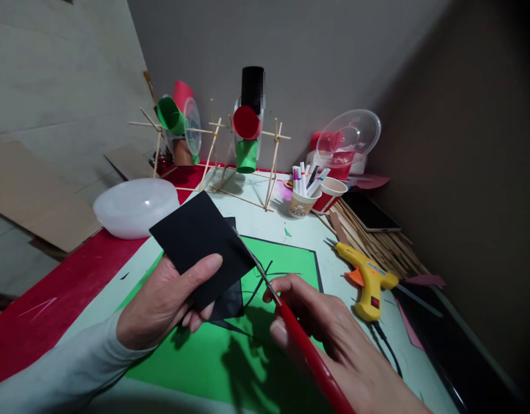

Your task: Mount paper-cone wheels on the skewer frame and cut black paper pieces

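My left hand (170,293) grips a square of black paper (199,241), thumb on top and fingers underneath. In my right hand (325,328) is a pair of scissors (297,328) with red handles; its blades lie along the right edge of the black paper. Whether the blades are apart cannot be made out. Under both hands lies a green sheet (286,256) with a dark border. Another black piece (228,302) rests on it, below the held square, along with thin black strips (258,284).
A yellow glue gun (370,279) lies at right near bundled wooden sticks (368,241). Behind stand a cup of markers (305,201), a red-and-white paper cup (329,192) and stick frames carrying coloured paper tubes (247,155). A white plastic bowl (135,210) is at left.
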The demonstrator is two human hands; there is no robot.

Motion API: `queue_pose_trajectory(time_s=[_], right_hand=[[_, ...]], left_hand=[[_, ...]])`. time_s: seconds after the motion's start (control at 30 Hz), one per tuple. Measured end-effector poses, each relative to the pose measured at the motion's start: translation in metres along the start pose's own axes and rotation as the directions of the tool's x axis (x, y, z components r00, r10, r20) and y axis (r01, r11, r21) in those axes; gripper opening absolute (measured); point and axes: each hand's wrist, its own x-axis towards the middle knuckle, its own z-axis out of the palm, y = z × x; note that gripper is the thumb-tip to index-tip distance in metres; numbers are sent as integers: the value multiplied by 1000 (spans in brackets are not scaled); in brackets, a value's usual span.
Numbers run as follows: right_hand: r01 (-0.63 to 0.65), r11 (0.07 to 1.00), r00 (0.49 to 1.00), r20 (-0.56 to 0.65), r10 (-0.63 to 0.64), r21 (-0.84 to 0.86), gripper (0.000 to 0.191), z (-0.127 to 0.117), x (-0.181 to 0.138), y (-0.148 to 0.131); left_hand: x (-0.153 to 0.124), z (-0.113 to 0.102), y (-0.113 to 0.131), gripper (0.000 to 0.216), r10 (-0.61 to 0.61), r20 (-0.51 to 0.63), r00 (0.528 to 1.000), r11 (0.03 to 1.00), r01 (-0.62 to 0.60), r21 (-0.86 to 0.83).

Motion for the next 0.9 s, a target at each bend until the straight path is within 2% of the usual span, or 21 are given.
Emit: queue_pose_trajectory(time_s=[0.4, 0.73, 0.9], right_hand=[[112, 987, 990, -76, -121, -114, 19, 1, -7, 3], [124, 976, 988, -65, -137, -178, 14, 2, -9, 3], [164, 977, 985, -34, -170, -137, 10, 2, -8, 2]], left_hand=[[-5, 9, 9, 40, 1, -15, 1000, 1000, -1, 13], [-6, 10, 11, 38, 0, -16, 1000, 999, 1, 33], [-6, 11, 11, 40, -33, -21, 999, 999, 34, 31]])
